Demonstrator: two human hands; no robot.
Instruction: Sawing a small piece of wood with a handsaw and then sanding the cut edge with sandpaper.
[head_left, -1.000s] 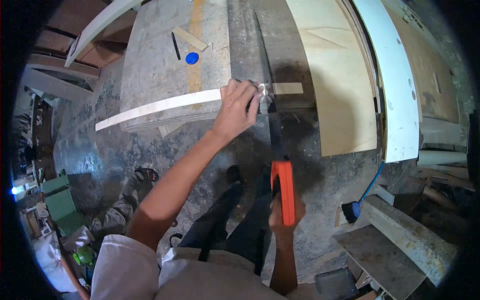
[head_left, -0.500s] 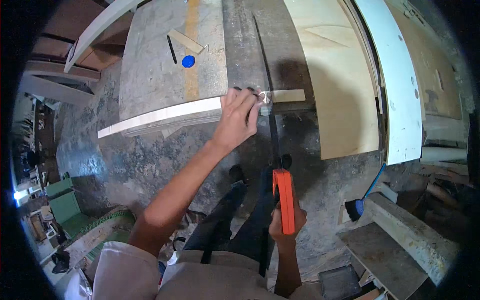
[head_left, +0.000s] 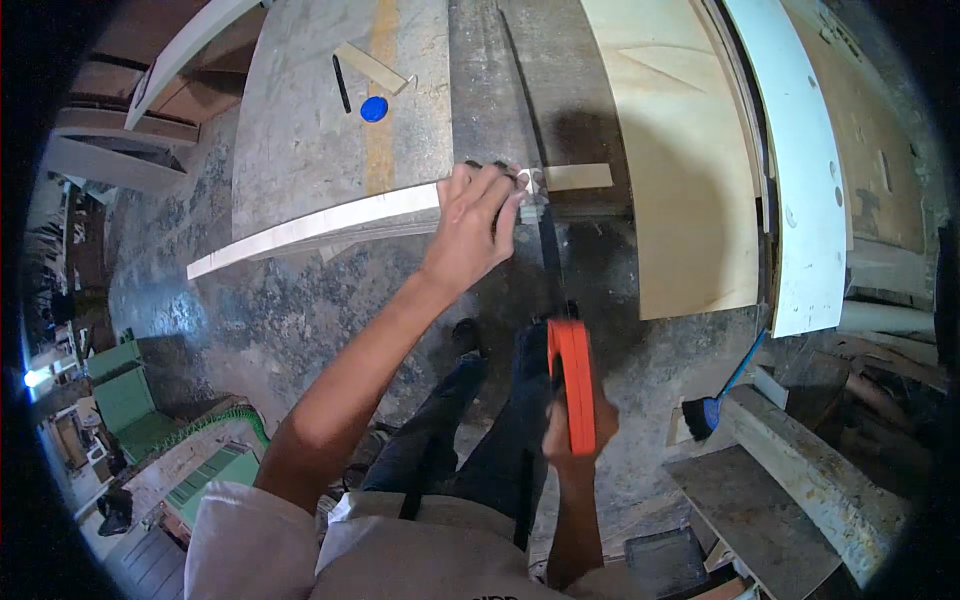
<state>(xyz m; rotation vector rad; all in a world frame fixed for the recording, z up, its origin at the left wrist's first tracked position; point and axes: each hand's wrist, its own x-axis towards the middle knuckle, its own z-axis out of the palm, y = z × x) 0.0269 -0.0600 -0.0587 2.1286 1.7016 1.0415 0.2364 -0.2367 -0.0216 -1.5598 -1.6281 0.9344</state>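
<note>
— What surrounds the person, biggest things first?

— A grey worktop (head_left: 300, 130) fills the upper middle of the view. At 2 o'clock a pale plywood sheet (head_left: 680, 160) lies beside it, and further out at 3 o'clock a long white board (head_left: 800, 170) runs from top to bottom. Down at 4 o'clock stands a rough concrete block (head_left: 820, 480), with a blue-handled brush (head_left: 715, 400) leaning just beside it. At 8 o'clock there is a green chair (head_left: 125, 400). On the worktop near 12 o'clock lie a small wood offcut (head_left: 372, 68), a dark pencil (head_left: 341, 83) and a blue round cap (head_left: 373, 108), close together.

— Does anything crowd the cut?

— Only the left hand (head_left: 470, 235) itself; its fingertips sit just beside the blade.

— And the strip being cut?

— The wooden strip (head_left: 320, 225) lies along the worktop's near edge. Its long axis runs from 9 o'clock, slightly low, up toward 2 o'clock, with a short end poking out past the blade.

— The saw?

— The handsaw (head_left: 548, 220) crosses the strip almost at a right angle. Its blade points to 12 o'clock and its orange handle sits toward 6 o'clock.

— What are the hands doing?

— The left presses flat on the strip, fingers spread narrow. The right hand (head_left: 575, 435) is wrapped around the orange handle.
</note>
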